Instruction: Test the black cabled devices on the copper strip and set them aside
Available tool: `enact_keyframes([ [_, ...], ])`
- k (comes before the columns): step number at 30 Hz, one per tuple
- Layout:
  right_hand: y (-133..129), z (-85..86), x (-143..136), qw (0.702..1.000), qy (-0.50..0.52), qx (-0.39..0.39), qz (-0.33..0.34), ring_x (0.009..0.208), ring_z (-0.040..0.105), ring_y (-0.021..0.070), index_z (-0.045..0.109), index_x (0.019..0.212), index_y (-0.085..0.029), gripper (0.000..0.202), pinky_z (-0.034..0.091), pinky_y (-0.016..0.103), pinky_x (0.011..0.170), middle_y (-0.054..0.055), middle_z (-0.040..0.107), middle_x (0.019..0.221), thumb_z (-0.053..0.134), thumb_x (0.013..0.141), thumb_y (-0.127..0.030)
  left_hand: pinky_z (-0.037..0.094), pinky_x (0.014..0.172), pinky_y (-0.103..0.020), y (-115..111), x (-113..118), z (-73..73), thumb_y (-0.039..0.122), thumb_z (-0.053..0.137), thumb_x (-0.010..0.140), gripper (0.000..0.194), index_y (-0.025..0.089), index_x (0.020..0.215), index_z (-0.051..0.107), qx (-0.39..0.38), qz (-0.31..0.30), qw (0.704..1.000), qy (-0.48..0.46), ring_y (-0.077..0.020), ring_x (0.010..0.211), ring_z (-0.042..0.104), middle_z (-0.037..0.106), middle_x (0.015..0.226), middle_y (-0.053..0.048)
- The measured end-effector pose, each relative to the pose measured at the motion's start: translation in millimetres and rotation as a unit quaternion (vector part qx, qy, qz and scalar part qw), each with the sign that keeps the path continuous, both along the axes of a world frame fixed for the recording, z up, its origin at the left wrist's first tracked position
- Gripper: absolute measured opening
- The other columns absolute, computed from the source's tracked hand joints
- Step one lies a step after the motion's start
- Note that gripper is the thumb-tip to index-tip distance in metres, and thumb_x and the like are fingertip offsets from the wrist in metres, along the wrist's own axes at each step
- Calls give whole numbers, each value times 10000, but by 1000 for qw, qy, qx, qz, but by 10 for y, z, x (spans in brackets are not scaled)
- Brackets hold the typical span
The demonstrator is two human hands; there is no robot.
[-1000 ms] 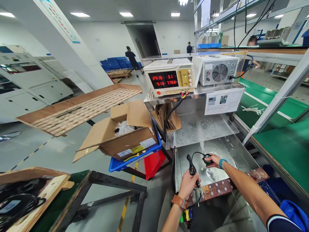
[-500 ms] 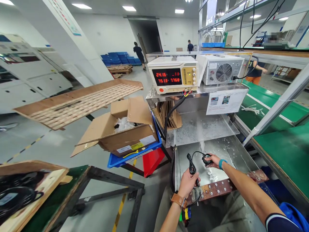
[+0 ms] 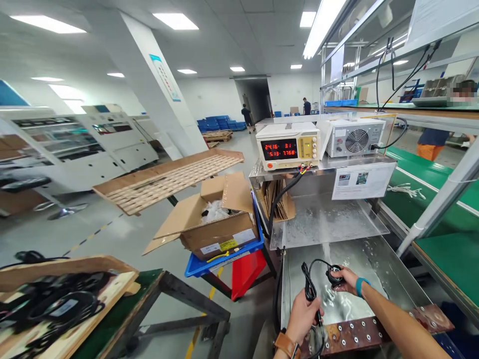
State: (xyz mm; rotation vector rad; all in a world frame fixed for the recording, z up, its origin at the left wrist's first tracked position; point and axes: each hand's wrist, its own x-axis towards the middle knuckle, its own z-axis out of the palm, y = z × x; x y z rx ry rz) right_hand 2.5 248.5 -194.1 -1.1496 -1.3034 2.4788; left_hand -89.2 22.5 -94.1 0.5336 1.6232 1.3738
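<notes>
My left hand (image 3: 305,315) is closed round a folded bundle of black cable (image 3: 309,285), whose loops stick up above the fingers. A single strand arches from this bundle to a small round black device (image 3: 334,275). My right hand (image 3: 348,281) grips that device from its right side; its exact kind is too small to make out. Both hands are above a shallow metal tray (image 3: 337,309) with a wet-looking bottom. A brown strip with several metal studs (image 3: 346,334) runs along the tray's near edge, below my hands.
A power supply (image 3: 288,147) with red digits stands on the metal shelf beyond, beside a fan-backed unit (image 3: 355,139). Left of the tray, an open cardboard box (image 3: 220,234) sits in a blue bin (image 3: 198,269). Black cables (image 3: 67,306) fill a wooden tray at lower left. Green benches (image 3: 449,259) flank the right.
The view has tilted up and turned left, so the scene sits lower and further right. Both hands keep their hold. The supply's upper right reading now shows 3.1.
</notes>
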Motion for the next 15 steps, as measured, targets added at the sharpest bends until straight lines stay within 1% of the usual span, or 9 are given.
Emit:
enact_keyframes([
  [4, 12, 16, -13, 1000, 15, -12, -5, 641, 591, 191, 577, 991, -162, 373, 595, 414, 684, 38, 584, 763, 789, 692, -235, 327, 424, -205, 6, -5, 2, 545, 655, 764, 440, 194, 921, 440, -2, 4, 1000, 3, -143, 477, 594, 624, 604, 11],
  [9, -4, 134, 16, 1000, 12, 1, -2, 703, 622, 204, 582, 944, -155, 321, 597, 399, 705, 52, 605, 817, 780, 697, -211, 349, 436, -208, 17, 6, 21, 601, 689, 712, 505, 193, 891, 452, -7, 8, 1000, -4, -142, 477, 595, 627, 607, 5],
  [12, -11, 189, 35, 1000, 13, 3, 13, 727, 644, 218, 586, 939, -142, 311, 593, 378, 717, 69, 618, 814, 790, 724, -236, 359, 446, -202, 18, 7, 26, 604, 698, 701, 519, 196, 885, 436, 0, 9, 1000, -14, -140, 487, 596, 633, 611, 4],
  [15, -12, 210, 48, 1000, 4, -6, 11, 718, 655, 226, 588, 938, -135, 313, 592, 384, 721, 75, 621, 800, 797, 742, -260, 372, 458, -198, 13, 4, 41, 583, 683, 726, 502, 189, 911, 432, 9, -1, 1000, -14, -141, 507, 607, 640, 620, -1],
])
